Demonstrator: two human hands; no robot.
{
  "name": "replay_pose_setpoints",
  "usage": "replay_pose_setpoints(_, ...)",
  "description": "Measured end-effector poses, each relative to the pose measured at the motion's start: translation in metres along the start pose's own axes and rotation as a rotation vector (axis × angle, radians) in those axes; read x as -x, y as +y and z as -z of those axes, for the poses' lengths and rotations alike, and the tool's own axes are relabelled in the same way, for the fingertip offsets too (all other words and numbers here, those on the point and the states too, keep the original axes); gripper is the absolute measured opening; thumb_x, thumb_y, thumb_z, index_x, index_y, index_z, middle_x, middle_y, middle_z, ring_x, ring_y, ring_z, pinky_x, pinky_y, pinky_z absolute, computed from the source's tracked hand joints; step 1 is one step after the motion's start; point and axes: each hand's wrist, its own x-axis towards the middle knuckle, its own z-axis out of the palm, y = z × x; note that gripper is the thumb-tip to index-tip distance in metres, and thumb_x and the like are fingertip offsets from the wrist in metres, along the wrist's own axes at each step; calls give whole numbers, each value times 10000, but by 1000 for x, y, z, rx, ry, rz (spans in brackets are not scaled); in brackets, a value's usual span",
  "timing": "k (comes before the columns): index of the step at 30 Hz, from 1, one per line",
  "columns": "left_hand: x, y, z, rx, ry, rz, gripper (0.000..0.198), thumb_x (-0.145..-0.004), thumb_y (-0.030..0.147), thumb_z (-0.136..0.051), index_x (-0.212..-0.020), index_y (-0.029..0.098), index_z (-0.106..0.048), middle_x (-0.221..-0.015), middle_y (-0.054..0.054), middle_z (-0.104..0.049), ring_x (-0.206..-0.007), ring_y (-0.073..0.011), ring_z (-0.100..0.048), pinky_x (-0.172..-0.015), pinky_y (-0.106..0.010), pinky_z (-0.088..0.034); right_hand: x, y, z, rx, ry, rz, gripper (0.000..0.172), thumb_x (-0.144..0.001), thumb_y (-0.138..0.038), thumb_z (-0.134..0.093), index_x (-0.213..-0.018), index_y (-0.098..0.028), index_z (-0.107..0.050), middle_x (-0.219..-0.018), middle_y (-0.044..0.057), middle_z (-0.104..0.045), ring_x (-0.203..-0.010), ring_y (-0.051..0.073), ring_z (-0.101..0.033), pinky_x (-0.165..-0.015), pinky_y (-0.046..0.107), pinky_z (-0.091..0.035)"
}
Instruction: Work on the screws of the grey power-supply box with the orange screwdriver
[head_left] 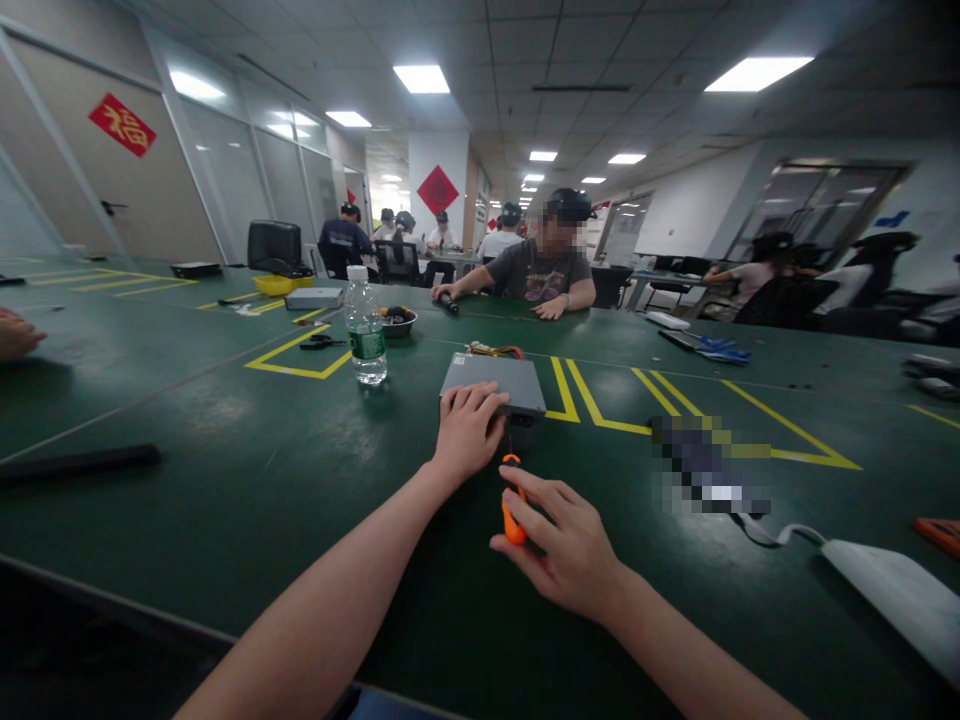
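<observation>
A flat grey metal box [495, 382] lies on the green table [225, 470] in front of me. My left hand [466, 428] rests on its near left corner, fingers spread flat over the top. My right hand [562, 545] is closed round the orange handle of a screwdriver [512, 505]. The screwdriver's thin shaft points at the near face of the box. Yellow and red wires [495, 350] stick out behind the box.
A water bottle [366, 330] stands left of the box, near scissors [321, 342] and a bowl of small parts [397, 320]. A person sits across the table, hands on it. A dark bar [79, 463] lies far left, a white pouch [892, 590] at the right.
</observation>
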Motion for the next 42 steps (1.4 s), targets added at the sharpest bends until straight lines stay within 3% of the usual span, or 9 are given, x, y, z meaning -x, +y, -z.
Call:
replay_pose_setpoints(4, 0, 0, 0, 4, 11, -2, 242, -831, 241, -487, -1064, 277, -543, -1211, 9, -551, -1160, -185, -424, -999, -389, -252, 3, 1, -1, -75, 18, -82, 304, -821, -314, -549, -1049, -140, -451, -1092, 172, -568, -959, 217, -579, -755, 357, -513)
replay_pose_setpoints(10, 0, -1, -2, 8, 19, -1, 237, -829, 242, -488, -1057, 282, -541, -1209, 10, -549, -1143, -189, -433, -987, -395, -262, 0, -5, 4, -20, -172, -31, 340, -855, -263, -457, -1177, -151, -461, -1193, 183, -503, -1042, 234, -545, -794, 368, -503)
replay_pose_setpoints(14, 0, -1, -2, 11, 21, -2, 244, -828, 245, -489, -1064, 281, -537, -1209, 7, -548, -1138, -189, -433, -990, -396, -259, -3, -2, 1, 8, -34, 1, 278, -833, -285, -521, -1074, -148, -492, -1103, 179, -563, -930, 218, -590, -723, 350, -516)
replay_pose_setpoints(18, 0, -1, -2, 11, 20, -3, 244, -829, 239, -485, -1063, 278, -540, -1210, 4, -547, -1144, -191, -430, -991, -395, -256, 1, 1, 0, -52, 62, -71, 242, -821, -248, -534, -1026, -155, -446, -1083, 174, -575, -951, 213, -585, -729, 348, -518)
replay_pose_setpoints(21, 0, 0, -2, 13, 22, 1, 240, -828, 238, -486, -1056, 280, -546, -1210, 1, -548, -1144, -193, -432, -991, -397, -256, 3, -1, 3, -71, -7, -119, 296, -835, -274, -507, -1086, -139, -426, -1120, 183, -549, -1014, 225, -560, -771, 366, -516)
replay_pose_setpoints(25, 0, 0, -1, 12, 31, 0, 233, -829, 238, -488, -1049, 278, -554, -1207, -2, -552, -1143, -192, -436, -999, -398, -249, 1, -4, 5, 3, -147, -44, 341, -852, -262, -463, -1175, -154, -455, -1171, 174, -522, -1022, 228, -554, -782, 364, -510)
replay_pose_setpoints(32, 1, 1, -1, 6, 30, -4, 246, -822, 227, -493, -1057, 280, -548, -1211, 0, -551, -1156, -193, -432, -998, -398, -253, 1, 3, 2, 61, 77, -6, 201, -812, -239, -557, -972, -132, -501, -1034, 176, -598, -868, 192, -602, -683, 309, -519)
replay_pose_setpoints(39, 1, 0, -1, 0, 20, -7, 255, -823, 233, -494, -1068, 280, -543, -1220, 5, -546, -1156, -185, -431, -1008, -392, -249, 1, -7, 5, 140, -118, 10, 279, -854, -202, -463, -1124, -169, -522, -1157, 190, -526, -1019, 228, -561, -769, 333, -516)
replay_pose_setpoints(42, 1, -1, -1, 1, 10, -4, 253, -827, 244, -491, -1071, 281, -541, -1224, 4, -543, -1162, -189, -425, -1011, -397, -241, -1, -4, 2, 176, -106, 82, 304, -835, -177, -502, -1139, -170, -518, -1137, 183, -544, -969, 214, -582, -764, 324, -514)
